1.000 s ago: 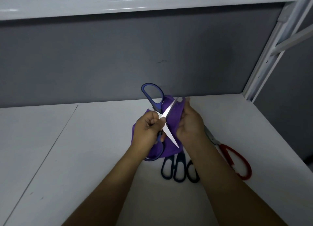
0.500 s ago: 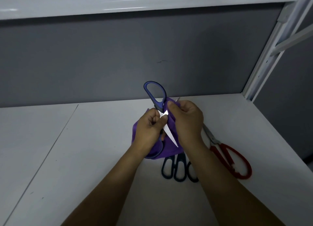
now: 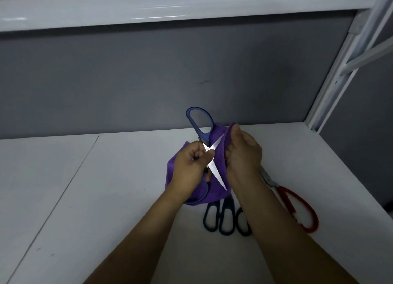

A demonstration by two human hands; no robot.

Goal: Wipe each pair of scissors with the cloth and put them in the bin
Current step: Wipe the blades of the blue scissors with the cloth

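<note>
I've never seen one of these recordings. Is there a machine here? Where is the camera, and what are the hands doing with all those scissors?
No machine: a person works with two bare hands, and the single picture comes from a wide-angle camera worn on the head, looking forward and down. That is why both forearms reach in from the bottom. The left hand grips a pair of blue-handled scissors, blades spread open. The right hand holds a purple cloth bunched against the blades, which fits wiping. On the white shelf below lie dark-handled scissors, with three handle loops showing, so likely more than one pair, and red-handled scissors to their right, partly hidden by the right arm. The bin is not in view.
</note>
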